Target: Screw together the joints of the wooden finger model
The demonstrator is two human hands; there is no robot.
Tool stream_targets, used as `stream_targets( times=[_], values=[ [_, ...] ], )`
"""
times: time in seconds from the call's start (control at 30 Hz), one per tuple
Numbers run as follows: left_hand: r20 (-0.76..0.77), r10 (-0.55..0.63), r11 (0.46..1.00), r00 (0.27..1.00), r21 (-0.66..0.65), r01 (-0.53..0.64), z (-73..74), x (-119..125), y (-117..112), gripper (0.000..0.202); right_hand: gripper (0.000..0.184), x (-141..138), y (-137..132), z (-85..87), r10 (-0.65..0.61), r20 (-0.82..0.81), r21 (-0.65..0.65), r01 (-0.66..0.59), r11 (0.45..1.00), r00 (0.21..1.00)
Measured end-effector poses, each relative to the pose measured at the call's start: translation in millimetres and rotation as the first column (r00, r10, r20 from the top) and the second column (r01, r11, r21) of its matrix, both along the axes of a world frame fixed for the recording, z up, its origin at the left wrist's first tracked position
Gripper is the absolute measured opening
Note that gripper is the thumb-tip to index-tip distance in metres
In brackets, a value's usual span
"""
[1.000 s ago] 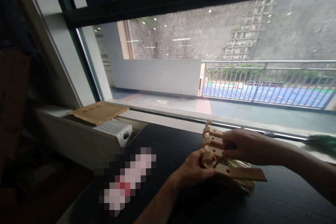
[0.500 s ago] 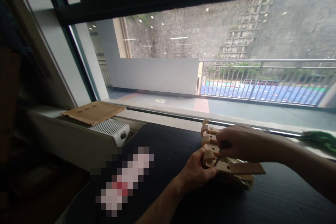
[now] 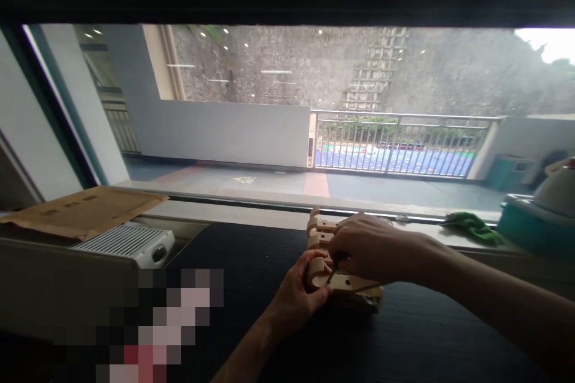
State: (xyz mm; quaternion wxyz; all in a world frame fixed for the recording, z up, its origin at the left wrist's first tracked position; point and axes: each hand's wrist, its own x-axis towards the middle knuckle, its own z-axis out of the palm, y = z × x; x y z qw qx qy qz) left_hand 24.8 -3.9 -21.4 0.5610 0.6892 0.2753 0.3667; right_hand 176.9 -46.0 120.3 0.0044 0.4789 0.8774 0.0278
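Note:
A pale wooden piece with several curved, hook-like ends and strips with dark holes (image 3: 354, 281) lies on the dark tabletop (image 3: 251, 263). My left hand (image 3: 299, 290) grips its near left end, thumb below the front hook (image 3: 317, 269) and fingers behind it. Over the strips, my right hand (image 3: 363, 245) is closed round a screwdriver (image 3: 331, 275), whose thin shaft points down to the front strip just beside the left thumb. The screwdriver's handle is mostly hidden in the fist. Under the strips sits a crumpled wrapping (image 3: 375, 299), partly in shadow.
A window with a sill (image 3: 287, 218) runs behind the table. To the left are a white grilled unit (image 3: 128, 242) and a brown envelope (image 3: 85, 209). A green cloth (image 3: 471, 227) and a teal container (image 3: 523, 221) stand right. A blurred-out patch (image 3: 166, 329) covers the table's left.
My view has turned right and levelled, so everything sits further left in it. The screwdriver stays at the front strip, and both hands keep their hold.

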Motion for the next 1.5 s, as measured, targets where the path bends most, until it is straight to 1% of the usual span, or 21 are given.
stream_targets(
  times=[0.13, 0.3, 0.4, 0.53, 0.63, 0.73, 0.9, 0.97, 1.03, 1.1, 1.2, 1.3, 1.4, 1.5],
  values=[
    [0.002, -0.004, 1.000, 1.000, 0.014, 0.004, -6.4, 2, 0, 0.044, 0.014, -9, 4, 2.6, 0.005, 0.078, -0.010, -0.005, 1.000, 0.997],
    [0.006, -0.005, 1.000, 1.000, 0.021, 0.005, -11.7, 2, 1, 0.036, 0.019, 1, 14, -2.5, -0.038, 0.048, -0.071, 0.042, 0.997, 0.998],
    [-0.014, 0.010, 1.000, 1.000, 0.016, -0.009, -9.4, 2, 1, 0.032, 0.021, 6, 12, -3.9, -0.076, 0.048, -0.058, 0.079, 0.995, 0.996],
    [-0.037, 0.030, 0.999, 0.999, 0.038, -0.028, -3.6, 3, -1, 0.024, 0.013, 3, 3, -0.1, -0.057, 0.089, -0.010, 0.058, 0.998, 0.994],
    [-0.053, 0.036, 0.998, 0.998, 0.044, -0.034, -2.1, 2, -2, 0.026, 0.010, -3, 0, 3.3, -0.038, 0.113, -0.048, 0.044, 0.998, 0.993],
    [-0.062, 0.029, 0.999, 0.998, 0.045, -0.026, -3.3, 2, -2, 0.026, 0.012, -5, 1, 2.6, -0.036, 0.091, -0.075, 0.043, 0.996, 0.995],
    [-0.044, 0.011, 0.999, 0.999, 0.038, -0.009, -4.7, 3, -1, 0.024, 0.025, 1, 5, -5.1, -0.065, 0.066, -0.015, 0.066, 0.998, 0.996],
    [-0.041, 0.009, 1.000, 0.999, 0.030, -0.008, -4.0, 3, -1, 0.023, 0.027, 4, 4, -6.6, -0.080, 0.065, -0.005, 0.080, 0.997, 0.995],
    [-0.041, 0.014, 0.999, 0.999, 0.030, -0.013, -2.8, 3, -2, 0.022, 0.025, 6, 2, -6.1, -0.069, 0.063, 0.004, 0.069, 0.998, 0.996],
    [-0.044, 0.015, 0.999, 0.999, 0.034, -0.013, -1.5, 3, -2, 0.020, 0.018, 7, 1, -4.0, -0.046, 0.058, 0.007, 0.046, 0.999, 0.997],
    [-0.054, 0.012, 0.999, 0.998, 0.054, -0.009, 0.2, 2, -2, 0.018, 0.011, 6, 0, 0.3, -0.027, 0.069, -0.021, 0.029, 0.999, 0.997],
    [-0.064, 0.019, 0.998, 0.998, 0.063, -0.015, 0.8, 2, -2, 0.019, 0.011, 3, 0, 1.4, -0.005, 0.085, -0.036, 0.008, 0.999, 0.996],
    [-0.073, 0.026, 0.999, 0.997, 0.045, -0.023, 0.1, 2, -1, 0.020, 0.009, 2, 3, -2.3, -0.005, 0.056, -0.004, 0.005, 1.000, 0.998],
    [-0.085, 0.040, 0.998, 0.996, 0.044, -0.036, -1.2, 3, -1, 0.020, 0.016, 5, 5, -6.8, -0.014, 0.034, 0.018, 0.013, 1.000, 0.999]
  ],
)
